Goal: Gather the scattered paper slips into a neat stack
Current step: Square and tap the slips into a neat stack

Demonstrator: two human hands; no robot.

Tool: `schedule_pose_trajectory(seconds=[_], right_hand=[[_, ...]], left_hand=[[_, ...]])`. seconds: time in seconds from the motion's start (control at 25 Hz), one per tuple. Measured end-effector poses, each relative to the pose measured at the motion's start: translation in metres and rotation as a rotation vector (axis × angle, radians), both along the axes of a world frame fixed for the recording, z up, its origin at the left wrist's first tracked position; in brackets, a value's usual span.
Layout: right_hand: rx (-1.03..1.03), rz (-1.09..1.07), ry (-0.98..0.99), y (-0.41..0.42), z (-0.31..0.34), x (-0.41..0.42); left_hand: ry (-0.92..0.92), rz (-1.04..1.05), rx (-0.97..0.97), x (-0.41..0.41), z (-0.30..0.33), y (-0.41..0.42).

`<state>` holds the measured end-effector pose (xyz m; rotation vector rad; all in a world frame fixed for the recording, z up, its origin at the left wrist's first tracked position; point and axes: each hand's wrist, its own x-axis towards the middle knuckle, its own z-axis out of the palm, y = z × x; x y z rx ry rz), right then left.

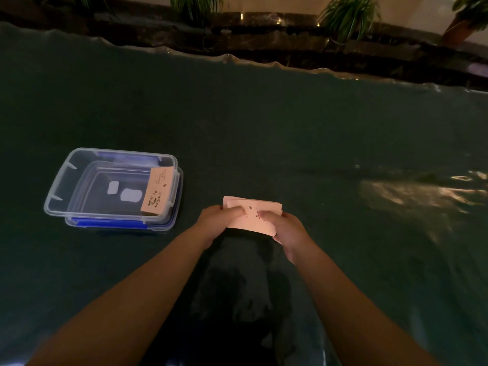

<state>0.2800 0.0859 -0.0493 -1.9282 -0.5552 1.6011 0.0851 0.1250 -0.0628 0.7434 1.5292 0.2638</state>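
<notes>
A small stack of pale pink paper slips (260, 210) with black printed marks is held just above the dark green table near the middle. My left hand (215, 220) grips its left edge with the thumb on top. My right hand (286, 229) grips its right edge and lower corner. The slips' far edges are slightly offset from one another. One more pink slip (158, 190) with a printed coffee-cup drawing leans against the right inner wall of a clear plastic box (56, 191) at the left.
The clear box sits on a blue-edged lid on the green tablecloth (264, 128). The table's far edge (227, 56) runs wavy across the top, with a dark ledge and potted plants (348, 17) behind it. Light glare lies at the right.
</notes>
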Motion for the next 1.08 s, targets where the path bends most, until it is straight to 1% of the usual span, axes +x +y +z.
schedule_pose_trajectory(seconds=[0.2, 0.4, 0.52, 0.6, 0.72, 0.8, 0.92, 1.0, 1.08], right_hand=[[-0.003, -0.043, -0.008, 0.009, -0.005, -0.003], [-0.020, -0.093, -0.041, 0.014, -0.008, -0.005], [-0.034, -0.113, -0.007, 0.012, -0.008, -0.002], [-0.022, -0.126, 0.054, 0.009, -0.008, 0.000], [0.012, -0.094, 0.174, 0.000, -0.009, 0.003], [-0.001, -0.039, 0.243, -0.009, -0.010, 0.007], [0.005, 0.118, 0.251, -0.022, -0.013, 0.013], [0.076, 0.261, 0.174, -0.027, -0.011, 0.013], [0.169, 0.481, 0.023, -0.026, -0.003, 0.006]], left_hand=[[0.056, 0.030, 0.069, 0.008, -0.003, 0.004], [0.044, 0.083, -0.002, 0.010, -0.004, 0.013], [-0.015, 0.074, -0.009, 0.011, -0.001, 0.013], [-0.066, 0.067, -0.003, 0.010, 0.000, 0.010], [-0.262, 0.097, -0.019, 0.004, 0.002, 0.001], [-0.282, 0.051, 0.020, 0.000, 0.004, -0.007], [-0.176, -0.118, 0.149, -0.011, 0.015, -0.012], [-0.108, -0.251, 0.216, -0.022, 0.026, -0.011], [-0.058, -0.388, 0.256, -0.030, 0.036, -0.010]])
